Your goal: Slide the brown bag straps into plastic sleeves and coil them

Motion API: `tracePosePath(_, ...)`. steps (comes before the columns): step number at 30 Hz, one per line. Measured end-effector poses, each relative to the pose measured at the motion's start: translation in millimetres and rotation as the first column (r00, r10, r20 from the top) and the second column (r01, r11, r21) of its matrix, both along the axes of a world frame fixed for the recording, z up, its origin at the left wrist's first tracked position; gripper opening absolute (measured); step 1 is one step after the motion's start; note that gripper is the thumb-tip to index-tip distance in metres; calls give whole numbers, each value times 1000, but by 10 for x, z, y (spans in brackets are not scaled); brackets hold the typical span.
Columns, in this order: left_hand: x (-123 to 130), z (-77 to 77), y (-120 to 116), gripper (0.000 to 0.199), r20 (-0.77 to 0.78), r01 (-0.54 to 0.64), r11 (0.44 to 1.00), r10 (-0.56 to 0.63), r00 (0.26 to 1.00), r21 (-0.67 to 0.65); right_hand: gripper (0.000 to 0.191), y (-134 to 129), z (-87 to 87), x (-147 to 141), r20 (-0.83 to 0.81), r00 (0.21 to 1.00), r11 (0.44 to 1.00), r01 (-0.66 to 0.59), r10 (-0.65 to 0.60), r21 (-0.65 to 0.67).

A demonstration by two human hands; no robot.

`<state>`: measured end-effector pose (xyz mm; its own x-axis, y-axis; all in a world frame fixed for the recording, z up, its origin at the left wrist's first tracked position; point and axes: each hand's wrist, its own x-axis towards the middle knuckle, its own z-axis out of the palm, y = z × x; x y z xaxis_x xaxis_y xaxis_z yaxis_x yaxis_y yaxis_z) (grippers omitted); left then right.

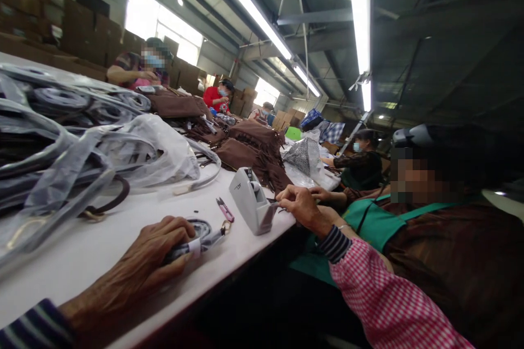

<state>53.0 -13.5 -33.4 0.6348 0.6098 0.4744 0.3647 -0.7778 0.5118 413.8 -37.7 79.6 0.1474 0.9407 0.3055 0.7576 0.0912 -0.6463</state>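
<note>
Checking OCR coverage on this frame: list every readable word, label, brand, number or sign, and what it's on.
Nothing can be read with certainty.
Tape dispenser: dark mark on its side, too small to read.
Red top on a person across the table: pale print on the front, too small and blurred.
Cartons: too blurred to tell any print.

— Left hand point(166, 242)?
— Closed over plastic-wrapped strap coil point(213, 238), on white desk point(147, 202).
— Right hand point(305, 208)?
— Fingertips at cutting end of grey tape dispenser point(248, 204); grip unclear.
— Between?
— Pink-handled snips point(225, 211). Brown bags point(245, 159) heaped behind. Green-aproned co-worker point(446, 240) alongside.
</note>
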Motion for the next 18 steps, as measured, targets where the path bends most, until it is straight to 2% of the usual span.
tracePosePath(3, 2, -3, 8, 27, 4, -13, 1000, 13, 1000, 11, 1, 149, 27, 51, 5, 1000, 999, 18, -18, -27)
tracePosePath(5, 3, -9, 20, 27, -4, -9, 1000, 9, 1000, 8, 5, 299, 68, 84, 26, 1000, 998, 14, -12, -66)
tracePosePath(10, 3, -15, 42, 26, -14, 4, 1000, -4, 1000, 25, 4, 609, 95, 95, 142, 990, 995, -6, 21, -104)
tracePosePath(14, -2, -11, 25, 29, -22, -3, 1000, 3, 1000, 17, 5, 616, 81, 97, 209, 978, 998, 30, -17, -58)
tracePosePath(18, -10, -3, 3, 29, -3, -4, 1000, 4, 1000, 3, 6, 444, 63, 127, 211, 977, 998, 37, -28, -41)
